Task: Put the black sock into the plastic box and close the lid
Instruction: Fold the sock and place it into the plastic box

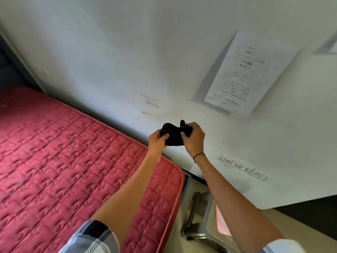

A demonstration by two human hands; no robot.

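Observation:
The black sock (172,134) is bunched up in the air in front of the white wall, above the far corner of the mattress. My left hand (157,141) pinches its left side between thumb and fingers. My right hand (194,138) grips its right side, with a tip of the sock sticking up above the fingers. A clear plastic box (206,221) lies low at the right, between the mattress and the wall, partly hidden behind my right forearm; a pink patch shows through it. I cannot tell how its lid stands.
A red quilted mattress (63,161) fills the left half of the view. The white wall carries a printed paper sheet (249,73) and a socket strip (242,167). A dark frame (7,66) stands at the far left.

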